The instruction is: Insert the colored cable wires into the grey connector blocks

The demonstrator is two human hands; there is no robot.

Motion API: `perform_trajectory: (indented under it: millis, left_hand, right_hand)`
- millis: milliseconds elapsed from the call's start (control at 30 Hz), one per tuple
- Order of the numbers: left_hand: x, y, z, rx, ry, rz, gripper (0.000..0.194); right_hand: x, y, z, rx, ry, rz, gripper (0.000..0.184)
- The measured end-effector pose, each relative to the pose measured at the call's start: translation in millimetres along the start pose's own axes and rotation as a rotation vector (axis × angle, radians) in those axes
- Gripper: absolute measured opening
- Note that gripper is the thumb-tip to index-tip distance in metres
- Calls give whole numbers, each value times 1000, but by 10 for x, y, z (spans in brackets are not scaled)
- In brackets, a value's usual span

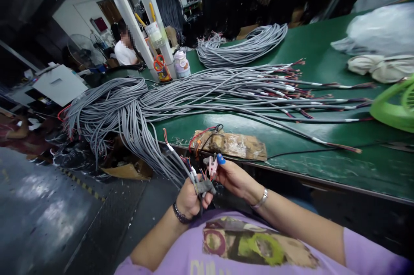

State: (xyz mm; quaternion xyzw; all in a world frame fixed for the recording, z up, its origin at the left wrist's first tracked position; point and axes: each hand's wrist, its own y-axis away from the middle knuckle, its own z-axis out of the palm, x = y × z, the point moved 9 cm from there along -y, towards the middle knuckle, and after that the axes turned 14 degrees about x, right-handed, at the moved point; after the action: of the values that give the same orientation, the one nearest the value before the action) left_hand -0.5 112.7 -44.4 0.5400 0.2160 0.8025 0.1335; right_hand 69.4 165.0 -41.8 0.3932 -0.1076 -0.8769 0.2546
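My left hand (190,197) is closed around several grey cables (177,159), whose stripped ends show thin coloured wires (203,174). A dark grey wrap (204,186) covers a finger of that hand. Close by on the right, my right hand (237,179) pinches a small pink clip-like piece (213,165) beside the wire ends. Something blue (221,159) covers its thumb tip. Whether the pink piece touches the wires I cannot tell. Just beyond both hands, a taped cardboard piece (239,145) with red and black leads lies at the bench edge.
A large bundle of grey cables (129,98) spreads over the green bench (339,171) and hangs off its left end. Behind it lie a cable coil (242,46) and a lidded cup (182,64). A green plastic object (393,104) stands at right. Another person (125,51) sits farther back.
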Motion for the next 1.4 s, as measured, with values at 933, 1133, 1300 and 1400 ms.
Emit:
perform_trajectory:
  millis: [933,1133,1300,1400]
  left_hand:
    - [73,175,-66,242,75,235,38]
    - [1,111,-92,249,37,237,34]
    - [-11,105,-88,248,39,234,34]
    - [5,145,-120,274,65,242,36]
  right_hand:
    - [52,97,-34,14,-6,102,31]
    - [82,62,-43,57,-58,110,28]
    - [100,65,-52,27,-41,91,31]
    - [118,76,-45,-1,-50,133,36]
